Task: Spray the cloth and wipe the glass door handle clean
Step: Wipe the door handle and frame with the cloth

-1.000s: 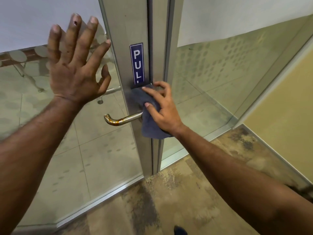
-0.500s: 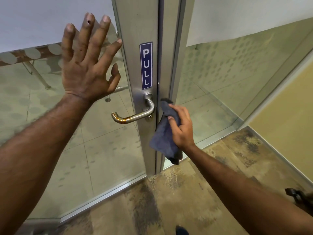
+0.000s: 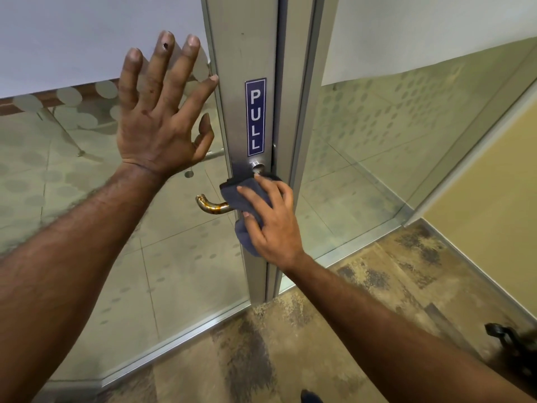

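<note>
"Blue-grey cloth [image 3: 252,196] is covering the inner end of the door handle [image 3: 213,206], close against the metal stile [image 3: 238,68] and just under the PULL sign [image 3: 255,117]. The person's right hand [image 3: 273,225] is clenching its grip round cloth and lever together."

"And the left hand [image 3: 162,117]?"

"Its grip is released. The fingers are spreading flat on the glass door [image 3: 87,242], apparently bracing it."

"What is looking risky?"

"Part of the cloth is hanging loose below the hand, so a fold could be slipping free mid-wipe. The brownish curled tip of the handle is sitting outside the cloth and could be getting missed. Bearing down on the lever could also be unlatching the door and shifting it under the bracing palm."

"What is staying hidden?"

"The wrapped stretch of the handle, and whether the cloth is damp at all. No spray bottle is showing. A dark object [image 3: 511,338] at the lower right edge is getting cut off, and what it is cannot be told."
</note>
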A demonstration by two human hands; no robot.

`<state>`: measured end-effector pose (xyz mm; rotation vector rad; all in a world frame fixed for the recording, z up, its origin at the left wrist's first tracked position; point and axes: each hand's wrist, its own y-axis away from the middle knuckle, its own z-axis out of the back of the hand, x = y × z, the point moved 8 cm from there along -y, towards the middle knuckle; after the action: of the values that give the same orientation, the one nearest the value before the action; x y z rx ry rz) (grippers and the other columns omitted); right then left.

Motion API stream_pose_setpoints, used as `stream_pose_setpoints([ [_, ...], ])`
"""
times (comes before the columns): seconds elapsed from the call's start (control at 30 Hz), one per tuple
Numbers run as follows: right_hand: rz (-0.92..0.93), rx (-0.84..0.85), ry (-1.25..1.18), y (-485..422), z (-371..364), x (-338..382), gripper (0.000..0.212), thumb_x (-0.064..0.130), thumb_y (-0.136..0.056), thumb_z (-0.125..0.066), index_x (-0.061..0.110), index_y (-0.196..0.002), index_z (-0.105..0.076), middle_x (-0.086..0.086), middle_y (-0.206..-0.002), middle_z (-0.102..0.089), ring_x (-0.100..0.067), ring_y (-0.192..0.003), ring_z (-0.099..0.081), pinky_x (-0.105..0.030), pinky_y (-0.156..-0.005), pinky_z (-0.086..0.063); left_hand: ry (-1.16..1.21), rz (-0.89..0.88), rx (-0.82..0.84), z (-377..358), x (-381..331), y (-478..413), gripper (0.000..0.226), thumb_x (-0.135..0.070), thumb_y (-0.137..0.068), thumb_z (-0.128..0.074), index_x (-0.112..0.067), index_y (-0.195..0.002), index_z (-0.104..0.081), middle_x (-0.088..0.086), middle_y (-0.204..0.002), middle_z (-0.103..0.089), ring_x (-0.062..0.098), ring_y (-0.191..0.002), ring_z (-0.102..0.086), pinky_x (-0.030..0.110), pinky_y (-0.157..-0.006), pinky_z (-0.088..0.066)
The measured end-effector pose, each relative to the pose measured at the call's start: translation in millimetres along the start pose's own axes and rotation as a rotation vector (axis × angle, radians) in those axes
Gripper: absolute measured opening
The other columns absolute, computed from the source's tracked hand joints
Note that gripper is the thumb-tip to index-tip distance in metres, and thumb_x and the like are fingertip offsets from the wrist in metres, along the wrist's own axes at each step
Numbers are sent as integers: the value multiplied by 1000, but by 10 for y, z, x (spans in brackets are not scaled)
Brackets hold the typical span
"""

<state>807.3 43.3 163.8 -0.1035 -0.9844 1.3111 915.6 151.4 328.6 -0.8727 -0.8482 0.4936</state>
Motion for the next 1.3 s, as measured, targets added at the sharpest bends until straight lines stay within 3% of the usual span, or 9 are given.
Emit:
stream_pose_setpoints([
  [0.2,-11,-77,-138,148,321,-138,44,19,-86,-52,12,-129,-62,-13,-141,-47,-23,-123,-50,-29,-93,-52,6,-12,-29,22,4,-13,48,-33,-94,-51,-20,-140,-56,17,-160,-37,42,-144,-38,51,-117,-17],
  [0.33,-117,-245,-278,-131,428,-89,46,16,-88,-56,7,-133,-52,-14,-139,-40,-18,-129,-44,-19,-103,-43,-19,-31,-43,30,-8,-14,50,-33,-93,-52,-20,-141,-54,17,-159,-39,41,-143,-39,51,-117,-17],
  [0.4,-102,-173,-178,-297,311,53,47,20,-91,-55,13,-137,-49,-9,-141,-40,-19,-133,-40,-19,-107,-37,-15,-38,-41,31,-12,-10,51,-33,-92,-53,-21,-142,-53,17,-159,-38,41,-144,-38,51,-118,-16],
  [0.5,31,21,195,-271,-32,326,49,34,-92,-46,22,-139,-48,-5,-142,-47,-22,-127,-41,-39,-101,-38,-11,-40,-36,40,-3,-16,50,-32,-92,-53,-21,-141,-54,16,-160,-37,40,-144,-37,51,-118,-15],
  [0.6,92,84,236,-23,-163,371,54,30,-91,-51,20,-144,-44,-7,-145,-47,-27,-129,-41,-49,-99,-40,0,-54,-19,57,0,-18,49,-31,-91,-54,-19,-139,-55,15,-161,-36,41,-145,-36,52,-118,-14],
  [0.8,134,65,165,367,-31,230,52,12,-86,-59,10,-138,-54,-21,-144,-44,-37,-122,-45,-42,-90,-52,112,-48,85,122,32,-19,56,-31,-90,-54,-15,-144,-52,15,-164,-30,41,-150,-27,55,-119,-13],
  [1.1,-144,-323,-160,-71,562,-1,48,17,-91,-52,10,-139,-52,-14,-133,-47,-18,-123,-48,-14,-102,-39,108,-21,122,224,294,146,63,-31,-90,-54,-15,-150,-44,18,-166,-22,37,-153,-19,54,-121,-5],
  [1.23,-216,-84,-37,-288,86,24,46,26,-97,-51,20,-143,-49,-6,-146,-44,-23,-135,-37,-39,-113,-37,84,-30,123,211,341,150,61,-29,-91,-53,-16,-150,-44,16,-166,-22,35,-153,-19,52,-121,-4],
  [1.3,-228,-40,22,-147,-117,78,47,30,-99,-50,24,-146,-45,-6,-154,-34,-24,-144,-24,-39,-118,-27,74,-33,101,214,353,161,60,-28,-91,-53,-15,-149,-45,17,-165,-24,36,-152,-21,51,-121,-4],
])
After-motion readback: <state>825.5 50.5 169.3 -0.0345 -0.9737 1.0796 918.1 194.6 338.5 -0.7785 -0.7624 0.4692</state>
